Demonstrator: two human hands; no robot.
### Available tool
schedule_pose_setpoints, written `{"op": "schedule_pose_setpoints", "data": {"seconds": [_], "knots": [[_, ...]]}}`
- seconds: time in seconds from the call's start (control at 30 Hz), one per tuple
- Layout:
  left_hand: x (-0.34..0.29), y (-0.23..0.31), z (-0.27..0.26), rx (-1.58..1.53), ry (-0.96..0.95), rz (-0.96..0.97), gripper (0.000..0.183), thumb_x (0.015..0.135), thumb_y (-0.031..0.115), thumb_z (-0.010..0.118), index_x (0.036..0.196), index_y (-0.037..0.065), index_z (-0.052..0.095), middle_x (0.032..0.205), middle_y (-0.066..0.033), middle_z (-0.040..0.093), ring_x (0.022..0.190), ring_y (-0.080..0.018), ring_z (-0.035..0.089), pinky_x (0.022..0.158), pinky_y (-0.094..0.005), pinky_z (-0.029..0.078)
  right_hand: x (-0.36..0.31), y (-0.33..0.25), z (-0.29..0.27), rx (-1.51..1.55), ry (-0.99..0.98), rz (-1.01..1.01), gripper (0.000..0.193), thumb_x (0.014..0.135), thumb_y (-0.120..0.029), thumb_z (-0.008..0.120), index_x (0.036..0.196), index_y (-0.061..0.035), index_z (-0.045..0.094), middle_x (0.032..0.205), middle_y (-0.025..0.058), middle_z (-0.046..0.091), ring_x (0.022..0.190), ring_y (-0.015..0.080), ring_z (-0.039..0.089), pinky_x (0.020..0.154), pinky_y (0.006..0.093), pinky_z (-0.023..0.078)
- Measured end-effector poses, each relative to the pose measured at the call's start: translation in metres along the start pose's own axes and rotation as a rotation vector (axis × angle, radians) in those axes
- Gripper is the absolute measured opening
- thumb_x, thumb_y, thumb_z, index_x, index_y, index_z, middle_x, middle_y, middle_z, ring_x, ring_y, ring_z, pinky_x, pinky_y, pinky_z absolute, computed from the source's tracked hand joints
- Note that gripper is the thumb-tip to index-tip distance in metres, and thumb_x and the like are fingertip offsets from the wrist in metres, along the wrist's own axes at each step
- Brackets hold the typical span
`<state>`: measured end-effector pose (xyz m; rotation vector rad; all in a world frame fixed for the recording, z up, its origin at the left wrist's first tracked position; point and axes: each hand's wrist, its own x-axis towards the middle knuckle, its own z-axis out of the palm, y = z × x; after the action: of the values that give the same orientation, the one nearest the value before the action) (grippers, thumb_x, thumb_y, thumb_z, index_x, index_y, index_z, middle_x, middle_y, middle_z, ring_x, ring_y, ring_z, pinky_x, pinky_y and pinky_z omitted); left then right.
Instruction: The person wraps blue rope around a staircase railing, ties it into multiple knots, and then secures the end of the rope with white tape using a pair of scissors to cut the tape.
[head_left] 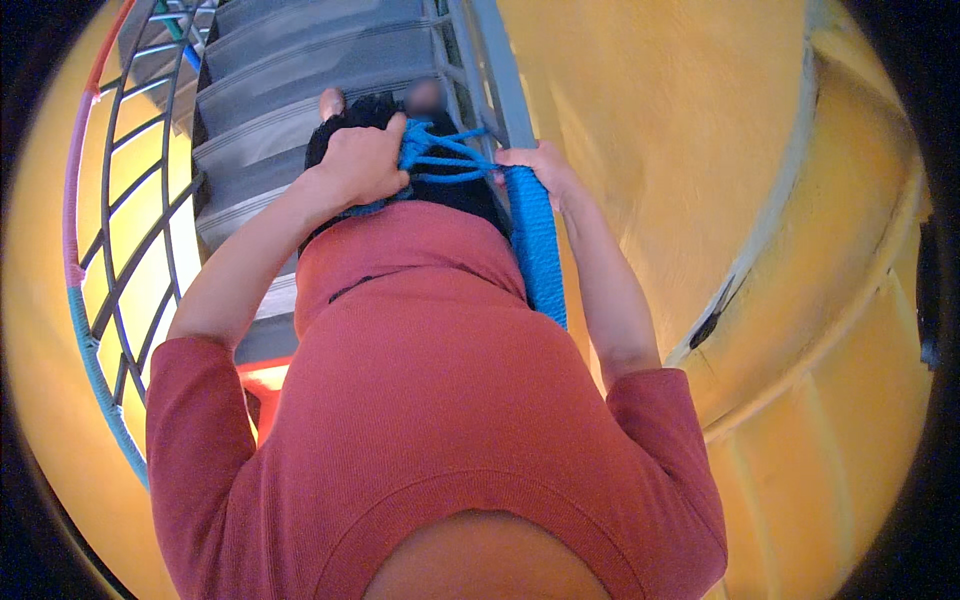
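Evidently, the item under handling is a blue cord, located at the far side of the person's waist, gathered as a loose bundle, with several strands crossing rightward to a handrail. The left hand is closed around the bundle, thumb toward the far side, and some cord shows below the fist. The right hand is at the handrail, in contact at the far end of a blue wrapping; its fingertips are partly hidden, so whether they pinch a strand or merely rest there cannot be told. The wrapping consists of close, ridged turns and covers the near stretch of the rail, while the stretch beyond is bare and grey. In handling, the cord is judged light, soft and flexible, not fragile, with a textured surface unlikely to slip; the loose loops are judged liable to tangle. Sound holding places would be the gathered bundle and the strands close beside the rail. As to direction, the strands lie roughly left to right, fanning slightly between the hands, some appearing fairly straight; the bundle itself shows no clear long axis. The wrapped section lies lengthwise along the rail, near to far, leaning slightly left at its far end. Grey stairs lie on the far side.
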<state>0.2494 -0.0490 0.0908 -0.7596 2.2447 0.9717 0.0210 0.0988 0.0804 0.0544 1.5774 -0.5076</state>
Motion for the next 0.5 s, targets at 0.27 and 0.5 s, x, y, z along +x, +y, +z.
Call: {"op": "schedule_pose_setpoints", "data": {"seconds": [0.27,0.5], "knots": [[-0.015,-0.009,-0.010,0.111,0.257,0.672,0.008,0.070,0.012,0.058,0.076,0.009,0.063,0.080,-0.0092,0.064,0.073,-0.0321,0.062,0.067,-0.0443,0.044,-0.013,0.000,0.041,-0.980,0.659,-0.254,0.052,0.071,-0.040,0.069,0.094,0.0059,0.066,0.087,0.0260,0.066,0.085,0.0389,0.065,0.073,0.0443,0.052],[-0.041,0.004,0.016,-0.046,0.388,0.687,0.007,0.067,0.012,0.057,0.071,0.009,0.062,0.067,-0.0150,0.060,0.071,-0.0335,0.060,0.068,-0.0436,0.041,0.017,0.003,0.008,-0.715,0.417,-0.197,0.042,0.058,-0.029,0.069,0.088,0.0011,0.069,0.090,0.0231,0.067,0.085,0.0334,0.066,0.073,0.0400,0.051]]}}
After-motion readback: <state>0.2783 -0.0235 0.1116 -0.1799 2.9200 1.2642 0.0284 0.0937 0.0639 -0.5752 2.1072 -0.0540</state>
